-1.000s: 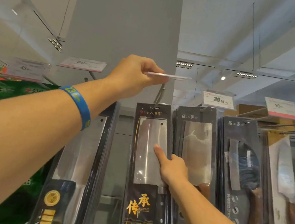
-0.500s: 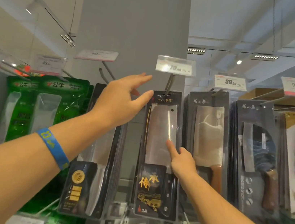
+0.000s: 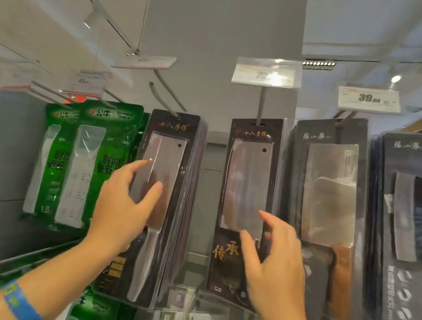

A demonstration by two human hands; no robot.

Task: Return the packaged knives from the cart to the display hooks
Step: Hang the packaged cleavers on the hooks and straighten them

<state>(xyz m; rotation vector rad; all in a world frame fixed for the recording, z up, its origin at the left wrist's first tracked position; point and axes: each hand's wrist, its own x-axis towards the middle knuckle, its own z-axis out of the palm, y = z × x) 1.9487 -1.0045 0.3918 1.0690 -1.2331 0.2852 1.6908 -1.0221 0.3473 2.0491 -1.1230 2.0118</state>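
A packaged cleaver in a black card with gold characters (image 3: 249, 181) hangs from the middle display hook (image 3: 260, 107) under a price tag (image 3: 267, 72). My right hand (image 3: 277, 261) hovers just in front of its lower half, fingers spread and holding nothing. To the left, another black-carded steel cleaver pack (image 3: 166, 180) hangs at the front of a stack on its own hook (image 3: 163, 99). My left hand (image 3: 123, 207), blue band on the wrist, is spread open in front of that pack's blade window. The cart is out of view.
Green packs of power strips (image 3: 88, 159) hang at the left. More knife packs (image 3: 325, 203) fill the hooks to the right, under a 39.00 price tag (image 3: 369, 99). A grey pillar (image 3: 221, 39) stands behind the hooks. Lower shelf goods sit below.
My left hand let go of the price tag, dropped and moved left to the neighbouring cleaver pack. My right hand came off the middle pack and opened. The tag swung back down.
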